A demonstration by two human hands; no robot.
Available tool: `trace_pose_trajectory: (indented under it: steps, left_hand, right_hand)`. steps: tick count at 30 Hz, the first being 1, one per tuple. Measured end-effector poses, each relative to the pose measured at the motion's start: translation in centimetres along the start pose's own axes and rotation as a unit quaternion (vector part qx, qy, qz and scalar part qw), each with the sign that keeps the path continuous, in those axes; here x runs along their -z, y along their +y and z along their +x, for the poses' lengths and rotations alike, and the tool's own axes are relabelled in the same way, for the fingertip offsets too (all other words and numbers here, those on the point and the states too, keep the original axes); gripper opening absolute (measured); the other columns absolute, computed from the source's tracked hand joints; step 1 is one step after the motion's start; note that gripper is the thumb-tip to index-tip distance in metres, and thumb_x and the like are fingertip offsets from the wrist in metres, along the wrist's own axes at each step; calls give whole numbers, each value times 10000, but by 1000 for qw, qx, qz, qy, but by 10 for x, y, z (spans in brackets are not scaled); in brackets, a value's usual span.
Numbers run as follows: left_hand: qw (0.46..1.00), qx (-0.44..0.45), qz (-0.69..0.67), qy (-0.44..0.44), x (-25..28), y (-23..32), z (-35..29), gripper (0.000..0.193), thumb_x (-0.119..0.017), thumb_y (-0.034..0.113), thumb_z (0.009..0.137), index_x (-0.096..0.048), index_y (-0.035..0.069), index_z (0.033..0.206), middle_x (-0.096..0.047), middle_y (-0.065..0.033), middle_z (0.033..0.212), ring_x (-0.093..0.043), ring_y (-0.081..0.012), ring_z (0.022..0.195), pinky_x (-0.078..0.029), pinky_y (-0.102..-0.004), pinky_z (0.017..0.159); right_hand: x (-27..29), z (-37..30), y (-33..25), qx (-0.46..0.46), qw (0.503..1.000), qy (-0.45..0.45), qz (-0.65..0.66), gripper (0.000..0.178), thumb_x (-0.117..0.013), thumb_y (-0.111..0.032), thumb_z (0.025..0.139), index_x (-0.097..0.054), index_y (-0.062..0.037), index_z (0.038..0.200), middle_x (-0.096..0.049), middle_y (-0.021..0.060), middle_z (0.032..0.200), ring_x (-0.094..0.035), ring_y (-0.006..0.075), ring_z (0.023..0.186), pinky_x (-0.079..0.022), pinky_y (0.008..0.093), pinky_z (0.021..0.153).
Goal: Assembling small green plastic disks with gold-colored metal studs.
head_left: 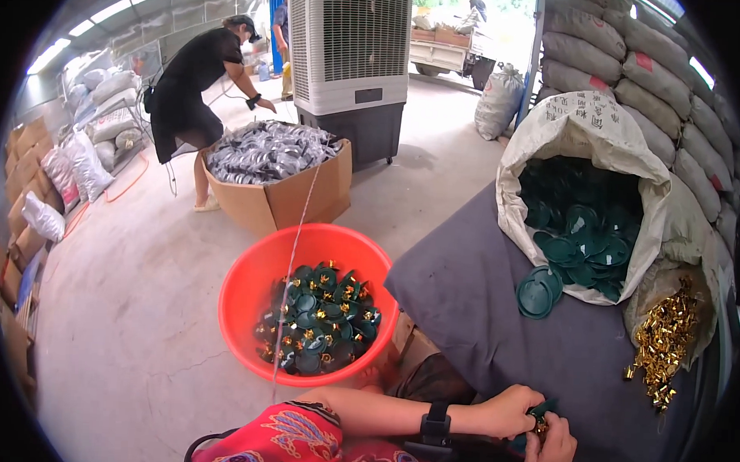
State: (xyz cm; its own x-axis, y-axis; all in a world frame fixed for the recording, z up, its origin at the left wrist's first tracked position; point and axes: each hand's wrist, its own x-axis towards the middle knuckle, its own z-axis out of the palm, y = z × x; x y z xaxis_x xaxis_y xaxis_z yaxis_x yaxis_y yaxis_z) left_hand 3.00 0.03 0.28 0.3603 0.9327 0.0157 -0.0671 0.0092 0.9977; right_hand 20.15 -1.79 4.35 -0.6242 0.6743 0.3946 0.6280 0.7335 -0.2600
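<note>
Close together at the lower right, my left hand (512, 411) and my right hand (551, 451) are closed on a dark green plastic disc (548, 405). A small gold metal piece (540, 427) shows between the fingertips, against the disc; whether it is fixed on cannot be made out. Beyond them on the grey cloth lies an open white woven sack (519, 175), spilling green discs (581, 246). A heap of gold pieces (663, 347) spills from a smaller bag (640, 310) at the right. To the left, a red-orange tub (238, 308) holds green discs with gold pieces on them.
A grey cloth-covered table (466, 267) stands before me. Behind the tub is a cardboard box (298, 200) of plastic-wrapped dark items. A person in black (192, 86) leans beside it, near a large air cooler (352, 51). Stacked sacks (588, 47) line the right; a cord hangs across the tub.
</note>
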Motion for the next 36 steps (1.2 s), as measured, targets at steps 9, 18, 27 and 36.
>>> trace_pose_trajectory:
  steps: [9,18,27,36]
  left_hand:
    - [1000,10,-17,5,7,-3,-3,89,-500,-14,796,-580,-14,836,-573,-52,588,-544,-88,481,-408,-233,424]
    - [1000,11,-7,3,8,-2,-1,90,-483,-26,771,-566,-21,804,-571,-59,574,-540,-92,473,-403,-240,423]
    - [1000,11,-18,8,8,-3,0,83,-485,-34,767,-561,-27,798,-569,-53,586,-561,-90,496,-421,-240,431]
    - [1000,9,-21,-2,13,1,-3,93,-498,-35,761,-563,-44,827,-579,-72,604,-585,-114,522,-454,-256,461]
  right_hand:
    - [-2,7,-4,-4,1000,-21,15,294,-581,-84,855,-511,24,1120,-558,221,919,-571,412,792,-472,439,643]
    - [-3,8,-2,-14,999,-16,25,278,-588,-74,848,-522,19,1101,-563,214,901,-570,407,786,-467,437,645]
    - [-3,10,-3,-17,999,-21,32,278,-589,-77,850,-524,20,1103,-566,215,909,-571,406,795,-467,436,651]
    - [-4,11,-5,-18,999,-17,36,283,-604,-60,834,-530,22,1095,-573,216,915,-578,407,807,-472,437,661]
